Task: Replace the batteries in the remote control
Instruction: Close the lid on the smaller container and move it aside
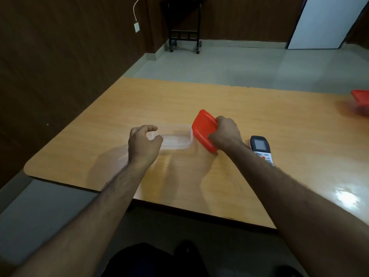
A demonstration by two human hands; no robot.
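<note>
The pale wooden surface (219, 100) carries a clear rectangular plastic tub (177, 137). At its 3 o'clock, the right hand (224, 134) grips a tilted red plastic lid (203, 128), which could swing into the white remote control (261, 149) nearby. The left hand (143, 144) hovers at the tub's 9 o'clock, fingers loosely curled around nothing.

Both our bare forearms reach forward over the near edge of the desk (179, 96). Our left hand (144, 143) sits toward the left side, back up, fingers and thumb curled into an open C around the end of the clear container (175, 139). Our right hand (225, 134), well in from the right edge, grips the tilted red lid (203, 127), fingers wrapped over its near edge, wrist angled inward.
</note>
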